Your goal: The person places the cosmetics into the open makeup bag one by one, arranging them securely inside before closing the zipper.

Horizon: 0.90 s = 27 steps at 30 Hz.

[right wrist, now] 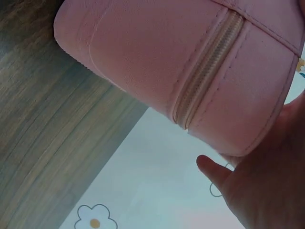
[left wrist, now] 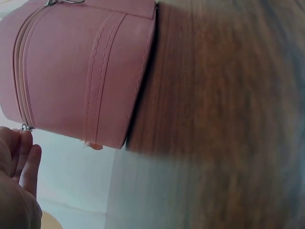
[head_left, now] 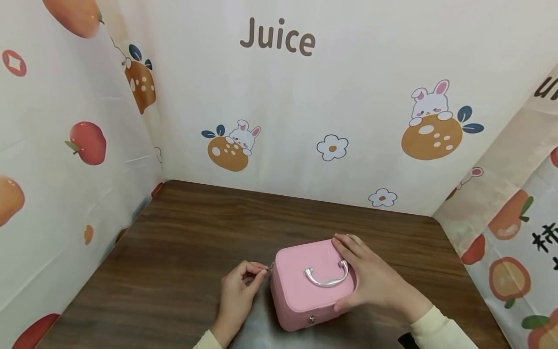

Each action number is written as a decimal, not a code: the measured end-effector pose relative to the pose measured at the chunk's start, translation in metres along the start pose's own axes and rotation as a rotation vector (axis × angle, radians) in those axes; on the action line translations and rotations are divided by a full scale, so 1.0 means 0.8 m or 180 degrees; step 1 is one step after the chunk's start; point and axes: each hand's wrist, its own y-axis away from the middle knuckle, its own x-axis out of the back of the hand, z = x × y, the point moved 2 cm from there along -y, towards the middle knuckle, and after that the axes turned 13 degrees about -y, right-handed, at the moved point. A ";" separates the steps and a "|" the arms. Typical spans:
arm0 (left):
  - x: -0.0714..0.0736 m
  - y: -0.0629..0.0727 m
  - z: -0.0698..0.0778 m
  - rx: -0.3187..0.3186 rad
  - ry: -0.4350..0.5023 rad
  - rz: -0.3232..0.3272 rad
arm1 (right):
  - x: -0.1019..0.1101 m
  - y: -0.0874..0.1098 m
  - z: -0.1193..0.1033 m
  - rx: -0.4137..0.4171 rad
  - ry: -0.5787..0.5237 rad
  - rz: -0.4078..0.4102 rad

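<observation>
A pink cosmetic case with a silver carry handle stands upright on the wooden table. At its left side, my left hand pinches a small metal zipper pull between thumb and fingers. From that pull, the zipper track runs along the case's side below the lid, its two edges together. My right hand spans the right end of the lid, thumb at the front edge and fingers at the back edge. The right wrist view shows another closed stretch of zipper.
Dark wooden table surrounds the case. Pale curtains printed with fruit, rabbits and flowers stand behind it and at both sides. A small black item shows by the right sleeve at the lower edge.
</observation>
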 end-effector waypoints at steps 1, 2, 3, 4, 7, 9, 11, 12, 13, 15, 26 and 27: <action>0.000 0.000 0.000 -0.0015 -0.0009 0.0017 | -0.001 0.000 -0.001 -0.0013 0.0019 0.0026; 0.000 0.001 0.000 -0.0025 -0.0014 0.0035 | -0.003 0.001 -0.002 -0.0033 0.0047 0.0048; 0.000 0.002 0.000 -0.0034 -0.0017 0.0048 | -0.005 0.001 -0.003 -0.0060 0.0082 0.0076; 0.000 0.003 0.000 -0.0047 -0.0019 0.0060 | -0.007 0.001 -0.004 -0.0086 0.0109 0.0107; 0.000 0.005 0.001 -0.0091 -0.0032 0.0073 | -0.013 0.002 -0.008 -0.0163 0.0202 0.0228; 0.000 0.006 0.001 -0.0071 -0.0012 0.0048 | -0.016 0.003 -0.011 -0.0235 0.0239 0.0307; 0.000 0.007 0.001 -0.0042 -0.0002 0.0021 | -0.018 0.003 -0.015 -0.0316 0.0260 0.0373; 0.000 0.007 0.001 -0.0027 -0.0002 0.0013 | -0.019 0.003 -0.017 -0.0350 0.0270 0.0400; 0.000 0.007 0.001 -0.0007 0.0002 0.0008 | -0.020 0.002 -0.018 -0.0388 0.0271 0.0417; 0.000 0.008 0.001 0.0011 -0.0006 0.0000 | -0.021 0.002 -0.021 -0.0454 0.0276 0.0440; 0.003 0.018 0.004 0.0063 -0.0015 -0.0048 | -0.023 0.000 -0.026 -0.0598 0.0315 0.0462; 0.003 0.019 0.005 0.0059 -0.0011 -0.0047 | -0.023 -0.001 -0.026 -0.0599 0.0329 0.0494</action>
